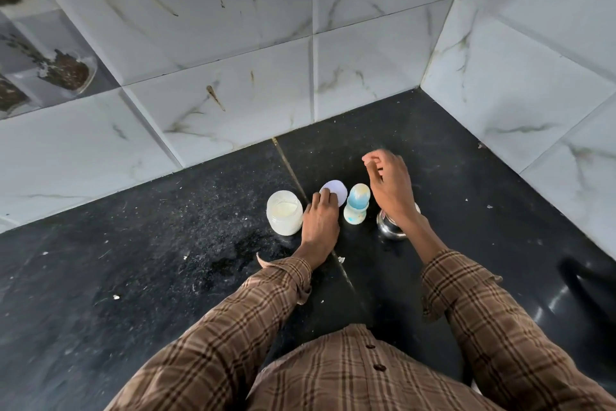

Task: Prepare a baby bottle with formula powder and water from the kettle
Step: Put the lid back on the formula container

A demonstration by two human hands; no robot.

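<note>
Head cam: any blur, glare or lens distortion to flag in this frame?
Head view: the wide-angle lens bends the wall tile seams. The right hand is slightly motion-blurred at the fingertips, while the left hand on the white lid is sharper. Glare streaks show on the black counter at lower right. The bottle and open jar are evenly lit, soft.

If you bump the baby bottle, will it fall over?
Probably yes. The bottle stands upright, tall on a small base, so it may tip easily. It looks like empty plastic, likely light. Its rounded body could roll on the smooth counter.
</note>
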